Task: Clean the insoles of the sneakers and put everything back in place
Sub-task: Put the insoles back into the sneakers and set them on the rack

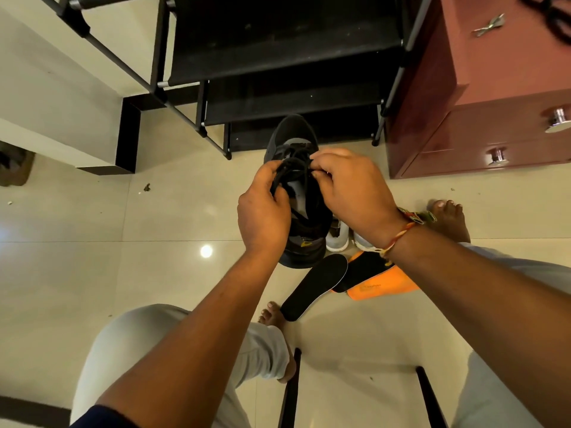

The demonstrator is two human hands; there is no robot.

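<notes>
- A small dark scrap lies on the pale tiled floor, well left of the hands.
- A black shoe rack stands at the top centre, its lower shelves stepping towards the person.
- The left hand grips the dark sneaker from the left side. Its fingers are curled round a bunch of the black laces.
- The sneaker is between both hands, in front of the rack, toe towards the rack and heel towards the person.
- The right hand is over the sneaker's tongue, thumb and fingertips pressed together and pinching the laces.
- A black insole lies flat on the floor just below the sneaker's heel, near a bare foot.
- Beside it a second black insole lies partly on something orange; whether that is cloth I cannot tell.
- Two pale shoes stand on the floor behind the sneaker's heel.
- A thread band circles the right wrist.
- A maroon drawer cabinet with metal knobs stands at the right, beside the rack.
</notes>
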